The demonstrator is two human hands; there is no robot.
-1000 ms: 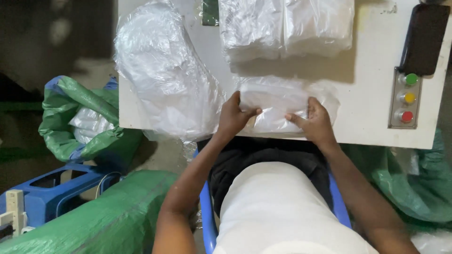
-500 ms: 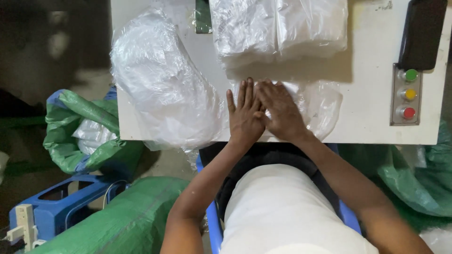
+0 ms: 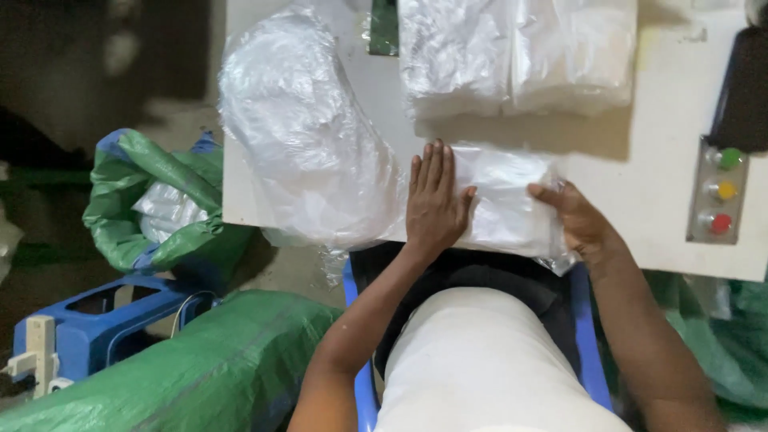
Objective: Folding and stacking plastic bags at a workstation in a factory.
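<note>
A clear plastic bag (image 3: pixel 504 200) lies flat at the near edge of the white table (image 3: pixel 640 184). My left hand (image 3: pixel 433 200) presses palm-down on the bag's left end with the fingers straight. At the bag's right end, my right hand (image 3: pixel 578 224) pinches the plastic between thumb and fingers. A loose heap of clear plastic bags (image 3: pixel 304 136) lies to the left of my left hand, hanging over the table edge. Two neat stacks of folded bags (image 3: pixel 516 52) sit beyond the flat bag.
A panel with green, yellow and red buttons (image 3: pixel 718 190) sits at the table's right, under a black part (image 3: pixel 740 84). Green woven sacks (image 3: pixel 152 200) holding plastic and a blue crate (image 3: pixel 96 320) stand on the floor at left. I sit on a blue chair (image 3: pixel 582 336).
Both hands were together flat on the bag's middle. Now the right hand has slid to the bag's right end and grips it, while the left hand stays pressing.
</note>
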